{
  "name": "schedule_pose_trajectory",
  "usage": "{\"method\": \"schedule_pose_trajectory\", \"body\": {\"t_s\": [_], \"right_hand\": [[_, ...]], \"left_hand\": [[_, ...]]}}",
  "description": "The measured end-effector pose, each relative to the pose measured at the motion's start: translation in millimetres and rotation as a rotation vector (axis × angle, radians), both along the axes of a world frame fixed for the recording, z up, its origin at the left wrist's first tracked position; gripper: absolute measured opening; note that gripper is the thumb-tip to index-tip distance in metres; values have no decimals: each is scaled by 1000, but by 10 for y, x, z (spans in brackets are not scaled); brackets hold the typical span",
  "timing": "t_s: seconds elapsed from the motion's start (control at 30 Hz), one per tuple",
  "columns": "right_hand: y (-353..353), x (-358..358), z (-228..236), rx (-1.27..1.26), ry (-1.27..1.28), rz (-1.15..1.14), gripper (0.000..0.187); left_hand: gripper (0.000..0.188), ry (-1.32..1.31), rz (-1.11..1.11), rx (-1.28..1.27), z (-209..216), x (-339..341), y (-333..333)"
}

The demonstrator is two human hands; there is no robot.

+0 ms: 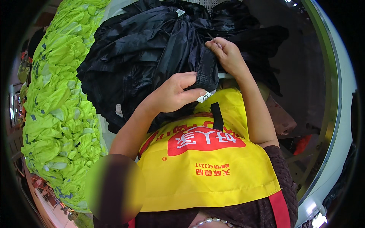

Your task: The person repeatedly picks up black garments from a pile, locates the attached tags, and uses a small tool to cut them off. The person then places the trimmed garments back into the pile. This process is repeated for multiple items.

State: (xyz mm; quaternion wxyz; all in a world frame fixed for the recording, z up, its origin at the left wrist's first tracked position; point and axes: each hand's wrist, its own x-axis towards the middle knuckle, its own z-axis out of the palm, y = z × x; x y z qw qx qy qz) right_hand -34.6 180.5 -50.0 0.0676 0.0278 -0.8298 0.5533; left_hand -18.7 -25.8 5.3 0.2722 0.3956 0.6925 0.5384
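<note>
A black garment [152,49] of thin, shiny fabric lies bunched in front of me, with a gathered elastic edge [207,70] at its right side. My left hand [176,93] is closed on that elastic edge, thumb below and fingers above. Beside the thumb hangs a white label [205,97]. Just above and to the right, my right hand [228,55] is pinched round a small, thin, pointed tool [209,35]. Only its dark tip shows past the fingers; the rest is hidden, so its kind is unclear. Those fingertips are close to the garment's upper right part.
A long heap of bright yellow-green garments [61,129] runs along the left. More black fabric [258,41] spreads to the upper right over a dark surface, bounded by a curved metal edge [334,76]. A yellow apron [175,190] covers my front, close under my left forearm.
</note>
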Motion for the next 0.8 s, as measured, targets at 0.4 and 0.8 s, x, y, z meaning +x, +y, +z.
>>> {"method": "schedule_pose_trajectory", "body": {"t_s": [0.4,0.8], "right_hand": [[50,42,217,99,177,-194,30],[88,-44,40,179,74,-135,26]], "left_hand": [[12,-754,152,-41,-195,-19,132],[9,-409,40,-146,-175,-10,-20]]}}
